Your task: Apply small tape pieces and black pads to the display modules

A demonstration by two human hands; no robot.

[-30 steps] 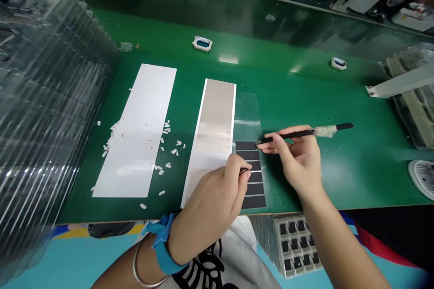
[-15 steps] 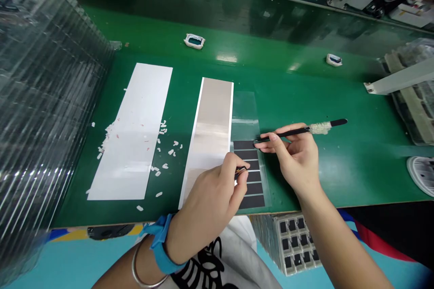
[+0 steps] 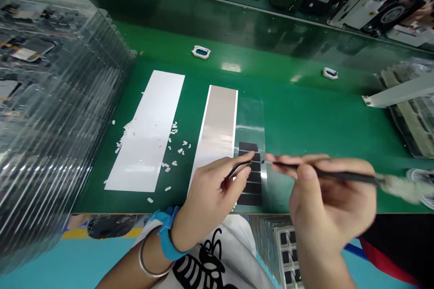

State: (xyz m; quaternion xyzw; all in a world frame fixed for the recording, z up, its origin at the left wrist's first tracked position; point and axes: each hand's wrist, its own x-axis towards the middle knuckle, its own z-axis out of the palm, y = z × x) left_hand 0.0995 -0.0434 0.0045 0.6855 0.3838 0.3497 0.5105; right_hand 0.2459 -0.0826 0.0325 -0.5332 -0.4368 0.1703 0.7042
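Observation:
My left hand (image 3: 215, 185) is closed, thumb and forefinger pinching a small thin dark-edged part (image 3: 239, 168) over the sheet of black strips. In my right hand (image 3: 330, 203) is a slim black tool that looks like tweezers (image 3: 342, 176), its far end wrapped in whitish material and smeared by motion. The tool's tip points left, just short of the left fingertips. Below them, several black adhesive strips (image 3: 249, 188) lie on a clear film (image 3: 251, 119). A beige sheet with white edges (image 3: 222, 113) lies left of the film, partly behind my left hand.
Further left is a white sheet (image 3: 145, 135) with small white scraps (image 3: 174, 163) around it. Stacked clear trays (image 3: 101, 76) rise at the left edge. Two small white frames (image 3: 201, 52) sit toward the back. A pale bar (image 3: 396, 86) and trays (image 3: 413, 119) stand at right.
My right hand has lifted toward the camera and moved right with the tool, its tip leaving the top black strip. My left hand still pinches the small part. The view has shifted slightly.

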